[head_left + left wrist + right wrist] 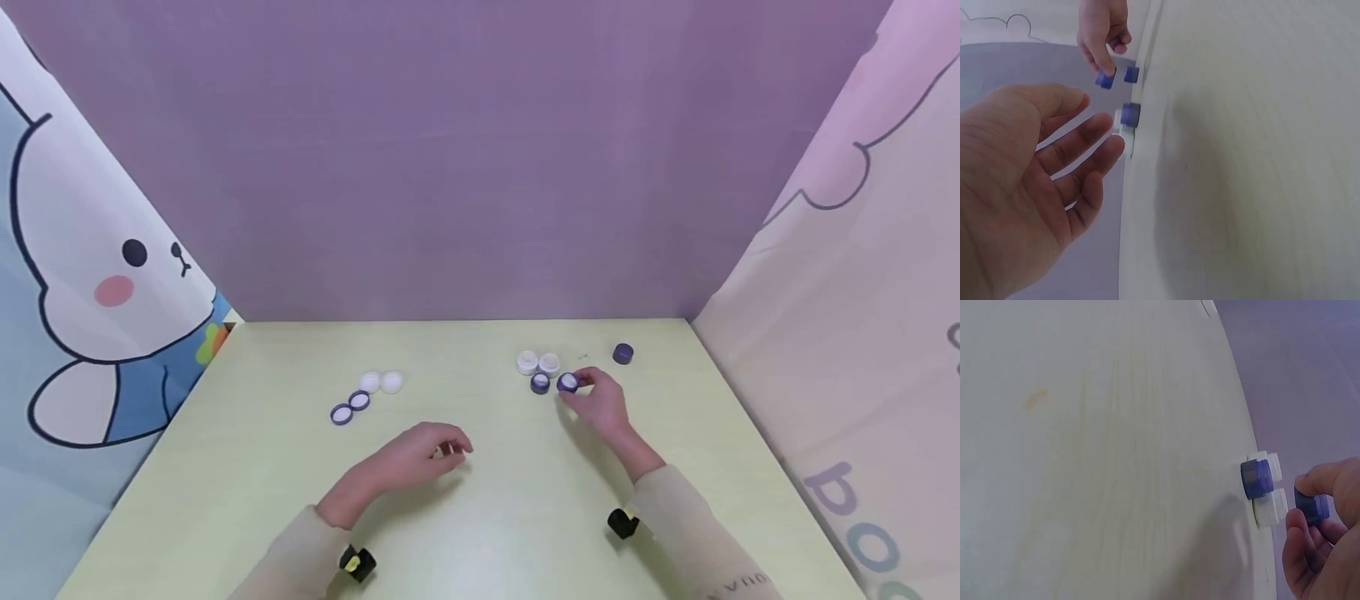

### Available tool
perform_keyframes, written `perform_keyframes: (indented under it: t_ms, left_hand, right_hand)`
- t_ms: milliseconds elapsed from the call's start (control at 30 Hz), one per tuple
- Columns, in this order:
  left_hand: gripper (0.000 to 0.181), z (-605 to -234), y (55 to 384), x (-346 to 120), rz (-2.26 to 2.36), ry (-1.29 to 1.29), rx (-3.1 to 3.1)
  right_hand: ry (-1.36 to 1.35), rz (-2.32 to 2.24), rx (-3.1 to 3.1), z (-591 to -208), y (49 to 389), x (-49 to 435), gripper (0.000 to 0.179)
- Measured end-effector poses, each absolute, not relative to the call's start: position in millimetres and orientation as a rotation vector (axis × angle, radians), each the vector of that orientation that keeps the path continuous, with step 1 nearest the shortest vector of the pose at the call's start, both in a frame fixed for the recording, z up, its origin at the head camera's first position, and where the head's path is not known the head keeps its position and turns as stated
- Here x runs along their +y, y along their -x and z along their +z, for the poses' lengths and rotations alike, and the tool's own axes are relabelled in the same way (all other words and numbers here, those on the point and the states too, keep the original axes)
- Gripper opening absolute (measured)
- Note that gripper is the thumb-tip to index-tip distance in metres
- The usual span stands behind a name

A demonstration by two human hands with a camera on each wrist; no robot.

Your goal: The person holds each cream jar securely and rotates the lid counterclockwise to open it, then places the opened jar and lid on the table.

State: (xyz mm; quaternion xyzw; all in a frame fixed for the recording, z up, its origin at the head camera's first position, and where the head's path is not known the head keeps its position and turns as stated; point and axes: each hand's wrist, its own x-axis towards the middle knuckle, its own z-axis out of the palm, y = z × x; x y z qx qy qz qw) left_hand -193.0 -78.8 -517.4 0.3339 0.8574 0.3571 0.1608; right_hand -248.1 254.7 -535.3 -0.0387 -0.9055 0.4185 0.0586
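Observation:
My right hand (602, 406) pinches a small purple-blue jar (567, 382) between thumb and fingers; in the right wrist view this jar (1312, 507) is off the table. Just left of it stands another purple-blue jar (540, 383), with two small white jars (527, 362) behind. A dark purple jar (623, 353) sits farther right, by itself. My left hand (422, 456) hovers over the middle of the table, fingers loosely bent and holding nothing, as the left wrist view also shows.
To the left lie two round white lids (392, 382) and two purple-rimmed lids (341, 414) with pale insides. A purple cloth (480, 167) rises behind the pale table (465, 550). Printed cloths (840, 350) border both sides.

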Motion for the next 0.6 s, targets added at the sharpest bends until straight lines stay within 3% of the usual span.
perform_keyframes:
  t_ms: [600]
  left_hand:
    - [0.017,-530.4,222.9,-29.6,1.212,-0.933,2.335]
  right_hand:
    - [0.119,1.214,-2.825,-542.7,265.2,255.9,0.039]
